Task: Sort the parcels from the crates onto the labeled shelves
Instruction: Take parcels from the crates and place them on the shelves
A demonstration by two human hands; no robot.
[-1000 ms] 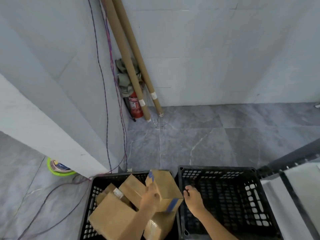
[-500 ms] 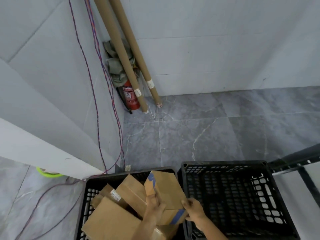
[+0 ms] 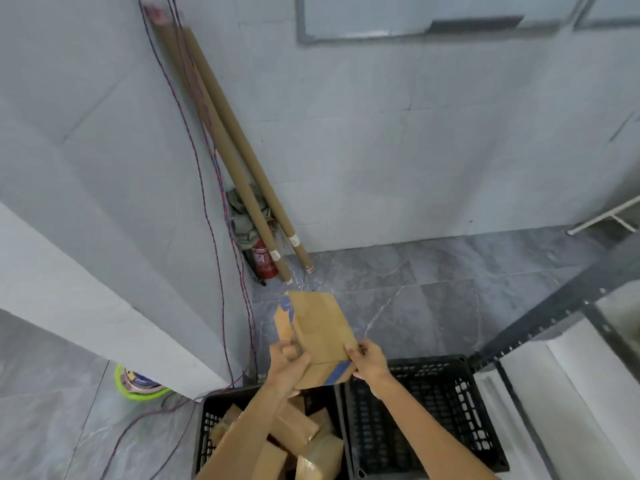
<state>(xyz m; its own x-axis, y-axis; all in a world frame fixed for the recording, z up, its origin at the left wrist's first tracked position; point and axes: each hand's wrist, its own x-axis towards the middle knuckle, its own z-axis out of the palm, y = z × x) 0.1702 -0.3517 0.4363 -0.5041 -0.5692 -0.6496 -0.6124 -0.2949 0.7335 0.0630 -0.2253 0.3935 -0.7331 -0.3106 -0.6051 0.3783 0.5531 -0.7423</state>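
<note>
A brown cardboard parcel (image 3: pixel 320 327) with blue tape on its corners is held up in the air above the two black crates. My left hand (image 3: pixel 289 358) grips its left edge and my right hand (image 3: pixel 369 356) pinches its lower right corner. The left crate (image 3: pixel 207 431) holds several more cardboard parcels (image 3: pixel 301 434). I see nothing inside the right crate (image 3: pixel 433 420). A dark metal shelf frame (image 3: pixel 561 306) with white boards stands at the right edge.
A white wall corner (image 3: pixel 104 306) juts out on the left, with red and blue cables (image 3: pixel 207 209) hanging down it. Two long cardboard tubes (image 3: pixel 242 174) and a red fire extinguisher (image 3: pixel 265 259) lean in the far corner. A green ring object (image 3: pixel 138 382) lies on the grey floor.
Both hands lifted the taped parcel out of the left crate and up above the crates. The right hand, free a second ago, now holds its corner. The view tilted upward.
</note>
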